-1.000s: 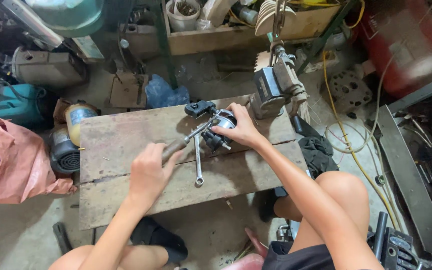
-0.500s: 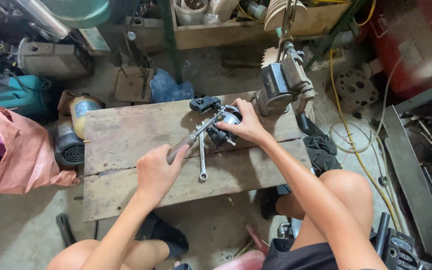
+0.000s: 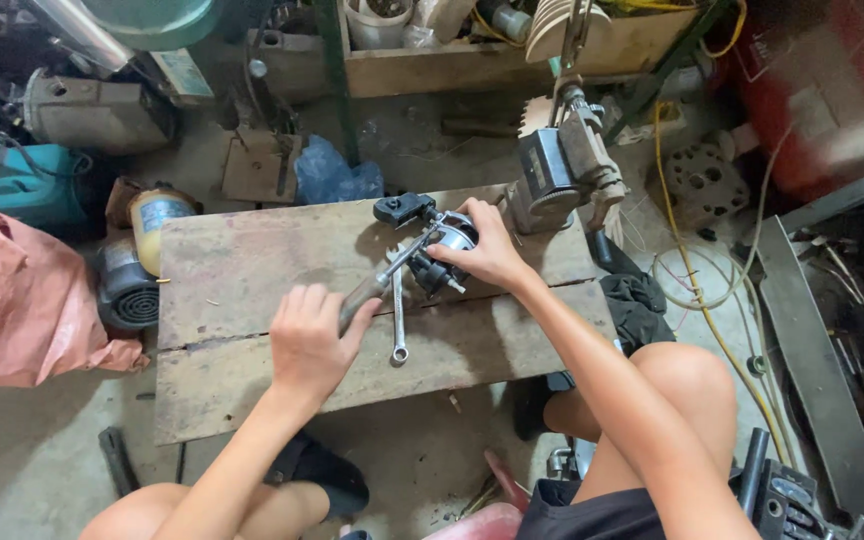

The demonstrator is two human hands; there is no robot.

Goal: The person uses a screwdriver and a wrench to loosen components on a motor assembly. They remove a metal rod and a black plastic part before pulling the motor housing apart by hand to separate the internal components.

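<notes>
A low wooden bench point(image 3: 242, 270) stands in front of me. On it lies a small grey and black metal machine part point(image 3: 444, 258). My right hand point(image 3: 487, 250) grips this part from the right side. My left hand point(image 3: 310, 340) is closed around the handle of a long metal wrench point(image 3: 384, 276), whose head sits on the part. A second, smaller spanner point(image 3: 398, 325) lies flat on the bench just below the part. A black fitting point(image 3: 402, 208) rests on the bench behind the part.
A bench vise point(image 3: 564, 170) stands at the bench's far right corner. A pink sack point(image 3: 22, 300) lies at left beside a small motor point(image 3: 127, 285) and a yellow canister point(image 3: 157, 218). Yellow hose point(image 3: 692, 290) and metal scrap lie at right. A wooden crate point(image 3: 472, 55) sits behind.
The view has shifted slightly. My left hand has slid a little along the wrench handle toward me; the right hand stays on the part.
</notes>
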